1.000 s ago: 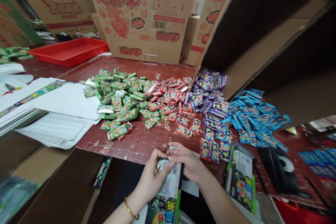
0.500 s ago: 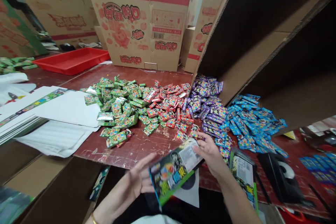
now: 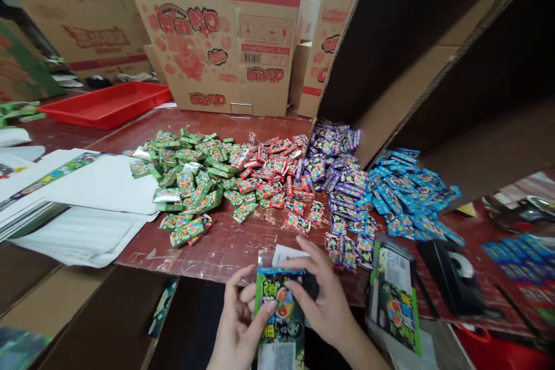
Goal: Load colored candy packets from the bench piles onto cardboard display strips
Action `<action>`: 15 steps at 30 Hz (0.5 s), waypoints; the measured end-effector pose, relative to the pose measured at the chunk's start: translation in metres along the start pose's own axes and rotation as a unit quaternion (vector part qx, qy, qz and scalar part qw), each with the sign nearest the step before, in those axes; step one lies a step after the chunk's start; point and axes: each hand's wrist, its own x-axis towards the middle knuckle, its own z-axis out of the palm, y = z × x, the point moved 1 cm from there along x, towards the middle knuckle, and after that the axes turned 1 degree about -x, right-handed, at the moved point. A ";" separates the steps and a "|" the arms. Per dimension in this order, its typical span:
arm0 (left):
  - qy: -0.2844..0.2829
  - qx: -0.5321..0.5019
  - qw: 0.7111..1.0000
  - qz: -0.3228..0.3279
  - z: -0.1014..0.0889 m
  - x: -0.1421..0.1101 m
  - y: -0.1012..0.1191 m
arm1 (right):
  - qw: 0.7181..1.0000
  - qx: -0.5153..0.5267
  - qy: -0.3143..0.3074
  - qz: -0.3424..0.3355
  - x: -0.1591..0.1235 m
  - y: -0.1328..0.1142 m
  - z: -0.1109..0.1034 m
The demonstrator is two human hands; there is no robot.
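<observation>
Both my hands hold a green and black candy bag (image 3: pixel 280 315) upright at the table's near edge. My left hand (image 3: pixel 238 324) pinches its left side, thumb on the front. The bag's upper right is covered by my right hand (image 3: pixel 323 298), fingers curled on the front. Beyond them lie piles of small wrapped candies: green (image 3: pixel 191 170), red (image 3: pixel 271 170), purple (image 3: pixel 340 179) and blue (image 3: pixel 407 193).
A second printed bag (image 3: pixel 394 295) and a black tape dispenser (image 3: pixel 453 277) sit to the right. White flat sheets (image 3: pixel 95 196) lie left, a red tray (image 3: pixel 106 104) behind. Printed cardboard boxes (image 3: pixel 217 34) stand at the back; a large open carton (image 3: pixel 437 52) overhangs the right.
The bag went from end-on in both hands, to tilted sideways in the right hand, to upright with its front facing me, gripped by both hands again.
</observation>
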 end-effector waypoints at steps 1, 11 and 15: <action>0.007 0.009 1.000 0.004 0.000 -0.002 -0.004 | 1.000 -0.009 -0.013 -0.014 0.000 0.002 0.004; -0.042 0.140 0.986 0.080 -0.007 0.026 -0.019 | 0.979 0.034 0.192 0.063 -0.037 0.034 0.032; -0.052 0.100 0.989 0.100 0.003 0.030 -0.019 | 0.977 0.040 0.194 0.074 -0.047 0.040 0.035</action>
